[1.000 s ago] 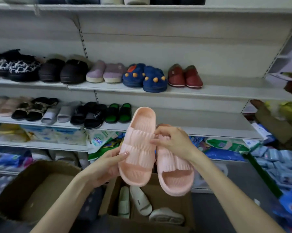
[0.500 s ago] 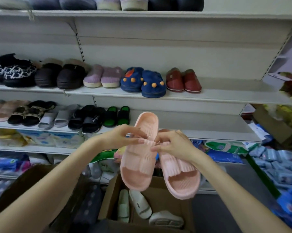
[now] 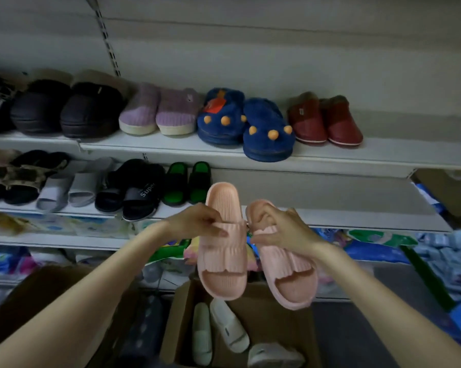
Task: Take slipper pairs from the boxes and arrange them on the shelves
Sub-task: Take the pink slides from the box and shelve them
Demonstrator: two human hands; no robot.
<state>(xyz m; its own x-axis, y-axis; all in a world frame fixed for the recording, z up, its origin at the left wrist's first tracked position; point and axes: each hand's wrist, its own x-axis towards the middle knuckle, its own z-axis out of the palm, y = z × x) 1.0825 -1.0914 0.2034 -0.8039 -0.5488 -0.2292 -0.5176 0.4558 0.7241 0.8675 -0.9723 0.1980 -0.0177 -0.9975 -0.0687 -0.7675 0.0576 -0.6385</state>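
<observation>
I hold a pair of pink ribbed slide slippers in front of the middle shelf (image 3: 343, 219). My left hand (image 3: 197, 221) pinches the strap of the left pink slipper (image 3: 221, 261). My right hand (image 3: 282, 229) grips the strap of the right pink slipper (image 3: 290, 277). The two slippers hang side by side, toes down, a small gap between them. Below them an open cardboard box (image 3: 282, 314) holds pale green and white slippers (image 3: 224, 330).
The upper shelf (image 3: 397, 155) carries black, purple, blue (image 3: 266, 131) and red slippers (image 3: 325, 120). The middle shelf holds grey, black and green slides (image 3: 187, 181) on its left part. A second brown box (image 3: 38, 301) stands at lower left. Packaged goods fill the lower shelves and right side.
The view has moved closer to the shelves. Both hands have risen slightly with the pink slippers, which are now spread a little apart; one second ago my left hand was under the left slipper.
</observation>
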